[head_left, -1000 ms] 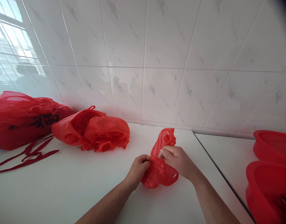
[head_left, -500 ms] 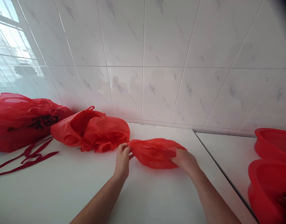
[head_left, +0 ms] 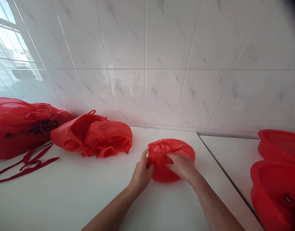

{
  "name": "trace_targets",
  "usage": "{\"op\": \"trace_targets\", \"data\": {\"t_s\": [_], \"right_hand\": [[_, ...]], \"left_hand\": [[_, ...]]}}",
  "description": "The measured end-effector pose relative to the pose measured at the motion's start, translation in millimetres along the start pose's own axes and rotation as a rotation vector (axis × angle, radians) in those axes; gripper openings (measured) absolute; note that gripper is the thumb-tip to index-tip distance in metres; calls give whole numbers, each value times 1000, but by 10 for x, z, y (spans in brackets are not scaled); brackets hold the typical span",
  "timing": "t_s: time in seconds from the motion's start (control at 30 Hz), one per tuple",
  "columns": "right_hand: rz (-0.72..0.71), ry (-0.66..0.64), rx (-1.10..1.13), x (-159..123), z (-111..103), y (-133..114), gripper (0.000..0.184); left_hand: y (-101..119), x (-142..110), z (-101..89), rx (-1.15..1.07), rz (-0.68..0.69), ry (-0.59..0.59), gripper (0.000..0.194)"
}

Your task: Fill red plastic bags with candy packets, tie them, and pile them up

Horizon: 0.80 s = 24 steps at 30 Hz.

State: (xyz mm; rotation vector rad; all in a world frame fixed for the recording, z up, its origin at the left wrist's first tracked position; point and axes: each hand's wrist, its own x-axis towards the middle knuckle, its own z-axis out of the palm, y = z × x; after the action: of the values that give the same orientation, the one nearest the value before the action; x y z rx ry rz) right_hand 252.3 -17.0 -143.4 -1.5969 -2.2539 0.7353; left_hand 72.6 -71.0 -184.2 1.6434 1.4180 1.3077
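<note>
A small red plastic bag (head_left: pixel 173 149) lies bunched into a rounded lump on the white counter (head_left: pixel 65 199), near its middle. My left hand (head_left: pixel 140 175) grips the bag's left side with curled fingers. My right hand (head_left: pixel 182 166) lies on top of the bag from the right, fingers pressed into the plastic. Both forearms reach in from the bottom edge.
A pile of crumpled red bags (head_left: pixel 94 136) lies to the left. Further left sits a larger red bag with black print (head_left: pixel 19 125) and dark red straps (head_left: pixel 29 162). Two red plastic basins (head_left: pixel 275 179) stand at the right. A tiled wall (head_left: pixel 147 64) backs the counter.
The bag was held upright, then stretched out sideways between my hands. Now my hands have come together and the bag is gathered into a compact round lump.
</note>
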Motion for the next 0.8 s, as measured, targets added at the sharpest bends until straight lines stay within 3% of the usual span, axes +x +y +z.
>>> {"op": "trace_targets", "data": {"t_s": [0.1, 0.17, 0.33, 0.43, 0.57, 0.63, 0.7, 0.77, 0.8], "right_hand": [[-46, -78, 16, -34, 5, -64, 14], [-6, -74, 3, -13, 34, -68, 16], [193, 66, -57, 84, 54, 16, 28], [201, 37, -56, 6, 5, -28, 32], [59, 4, -29, -435, -133, -344, 44], [-125, 69, 17, -782, -285, -505, 46], [-195, 120, 32, -1139, -518, -561, 44], [-139, 179, 33, -1438, -815, -466, 41], [-39, 204, 35, -1551, -973, -361, 38]], "left_hand": [[-129, 49, -44, -400, -221, 3, 64], [-209, 86, -75, -529, -295, 50, 59], [-325, 158, -162, -539, -429, 182, 53], [-316, 180, -197, -460, -368, 201, 42], [-300, 180, -189, -378, -350, 210, 45], [-319, 171, -174, -361, -381, 207, 54], [-340, 160, -167, -330, -393, 207, 58], [-343, 149, -170, -301, -387, 196, 58], [-336, 144, -174, -294, -385, 186, 59]]}}
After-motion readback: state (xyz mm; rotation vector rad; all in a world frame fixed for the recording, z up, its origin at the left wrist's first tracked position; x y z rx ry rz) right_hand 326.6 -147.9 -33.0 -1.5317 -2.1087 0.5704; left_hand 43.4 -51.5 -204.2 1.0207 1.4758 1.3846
